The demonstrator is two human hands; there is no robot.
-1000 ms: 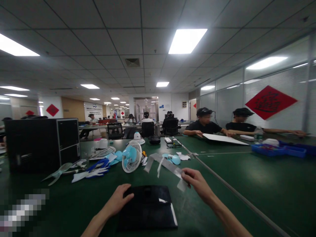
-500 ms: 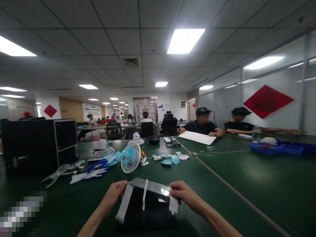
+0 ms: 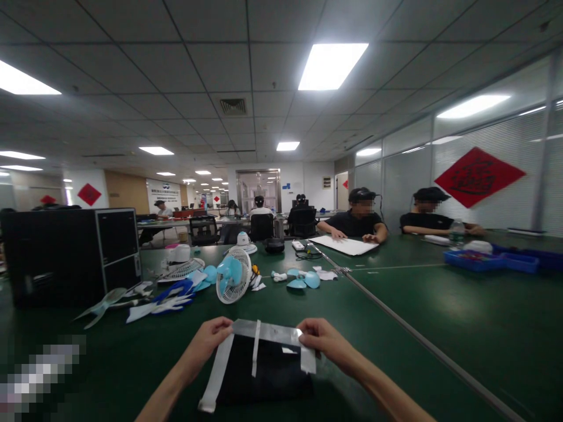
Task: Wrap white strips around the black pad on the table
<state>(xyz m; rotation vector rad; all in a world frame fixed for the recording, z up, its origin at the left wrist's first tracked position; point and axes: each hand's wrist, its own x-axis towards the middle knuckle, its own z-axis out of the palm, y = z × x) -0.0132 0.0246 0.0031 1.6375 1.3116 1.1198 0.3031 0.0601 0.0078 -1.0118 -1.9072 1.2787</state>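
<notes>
My left hand (image 3: 207, 341) and my right hand (image 3: 322, 340) each pinch one end of a strip of clear grey tape (image 3: 266, 333), stretched level between them. Loose ends of tape hang down from it at the left, the middle and the right. Just below the strip a flat black pad (image 3: 268, 375) lies on the green table (image 3: 417, 316) in front of me. Both hands are closed on the tape, above the pad's far edge.
Past the pad lie a small white-and-blue fan (image 3: 234, 275), blue fan blades (image 3: 303, 281), white and blue gloves (image 3: 160, 302) and a black computer case (image 3: 70, 252) at the left. Two people sit at the right with a white sheet (image 3: 345, 244); blue trays (image 3: 488, 261) stand farther right.
One second ago my right hand alone held the tape up while my left lay on the pad. Now both hands hold the strip taut, lowered close over the pad.
</notes>
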